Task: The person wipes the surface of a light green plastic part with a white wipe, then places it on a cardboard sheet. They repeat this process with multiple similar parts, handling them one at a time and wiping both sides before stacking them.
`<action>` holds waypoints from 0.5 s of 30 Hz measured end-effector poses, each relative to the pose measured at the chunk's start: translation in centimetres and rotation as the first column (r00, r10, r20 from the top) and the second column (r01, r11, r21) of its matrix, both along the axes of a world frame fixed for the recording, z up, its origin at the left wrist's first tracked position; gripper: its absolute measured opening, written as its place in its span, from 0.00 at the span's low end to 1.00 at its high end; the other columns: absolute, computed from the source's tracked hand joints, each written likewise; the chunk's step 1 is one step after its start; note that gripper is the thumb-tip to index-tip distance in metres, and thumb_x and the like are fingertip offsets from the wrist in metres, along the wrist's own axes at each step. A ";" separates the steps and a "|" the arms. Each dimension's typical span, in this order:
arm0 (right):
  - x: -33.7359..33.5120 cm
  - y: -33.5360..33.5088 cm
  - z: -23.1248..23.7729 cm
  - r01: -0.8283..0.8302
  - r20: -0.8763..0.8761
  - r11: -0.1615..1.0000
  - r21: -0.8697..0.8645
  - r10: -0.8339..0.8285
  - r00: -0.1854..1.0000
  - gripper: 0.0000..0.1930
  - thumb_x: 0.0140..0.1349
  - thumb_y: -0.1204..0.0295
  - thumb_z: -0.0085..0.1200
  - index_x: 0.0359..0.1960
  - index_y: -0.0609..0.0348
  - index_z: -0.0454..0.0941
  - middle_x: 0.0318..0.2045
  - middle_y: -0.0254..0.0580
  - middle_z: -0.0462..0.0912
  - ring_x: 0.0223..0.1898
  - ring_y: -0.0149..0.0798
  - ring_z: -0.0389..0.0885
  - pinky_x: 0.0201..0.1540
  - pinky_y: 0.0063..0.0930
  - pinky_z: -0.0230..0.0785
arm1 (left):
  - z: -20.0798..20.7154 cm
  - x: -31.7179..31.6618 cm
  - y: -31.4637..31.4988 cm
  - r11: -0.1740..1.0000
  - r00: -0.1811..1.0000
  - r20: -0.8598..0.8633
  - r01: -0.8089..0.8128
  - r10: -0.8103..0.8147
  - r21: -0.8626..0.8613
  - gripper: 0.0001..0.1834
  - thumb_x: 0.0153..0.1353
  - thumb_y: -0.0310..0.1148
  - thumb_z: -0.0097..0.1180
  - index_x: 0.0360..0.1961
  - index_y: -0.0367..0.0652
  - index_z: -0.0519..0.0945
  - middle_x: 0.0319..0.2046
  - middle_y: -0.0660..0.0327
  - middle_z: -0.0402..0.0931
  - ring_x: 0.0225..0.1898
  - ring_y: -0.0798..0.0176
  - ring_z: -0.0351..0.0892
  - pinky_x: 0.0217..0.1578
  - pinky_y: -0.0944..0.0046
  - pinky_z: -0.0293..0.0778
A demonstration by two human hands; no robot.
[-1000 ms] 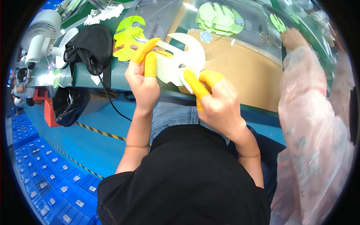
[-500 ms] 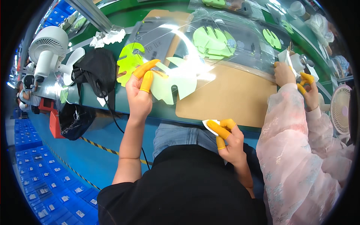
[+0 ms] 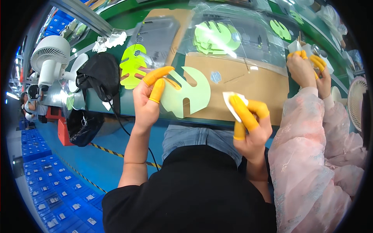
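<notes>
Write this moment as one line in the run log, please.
left hand: holds pale green cutout | right hand: holds white piece, apart from cutout | nearby: brown board, green cutout stack

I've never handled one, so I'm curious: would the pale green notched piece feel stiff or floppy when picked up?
Probably fairly stiff: the pale green notched piece shows no obvious sag, though the left hand grips just one edge. Likely light too, since it looks thin.

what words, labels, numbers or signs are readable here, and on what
None readable.
Over brown flat board: dark print, too small.
Grey plastic-covered sheet: small marks, too blurred.
White rectangular labels on blue plastic bins: too small.
Pale green notched disc: nothing readable.
</notes>
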State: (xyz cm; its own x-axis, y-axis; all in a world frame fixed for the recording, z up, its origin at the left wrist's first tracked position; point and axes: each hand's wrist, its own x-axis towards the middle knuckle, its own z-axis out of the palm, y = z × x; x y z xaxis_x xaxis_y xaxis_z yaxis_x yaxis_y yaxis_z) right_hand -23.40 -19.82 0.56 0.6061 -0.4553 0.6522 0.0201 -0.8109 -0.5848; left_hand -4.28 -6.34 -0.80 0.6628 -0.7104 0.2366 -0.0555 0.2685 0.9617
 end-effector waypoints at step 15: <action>5.5 -1.3 0.5 0.076 -0.291 0.896 -0.437 -0.221 0.931 0.18 0.34 0.81 0.50 0.34 0.64 0.78 0.33 0.41 0.73 0.29 0.41 0.71 0.29 0.31 0.63 | 0.3 -2.6 1.0 0.999 0.999 0.011 0.039 -0.039 0.000 0.16 0.60 0.23 0.39 0.48 0.28 0.67 0.34 0.57 0.73 0.34 0.71 0.73 0.36 0.73 0.69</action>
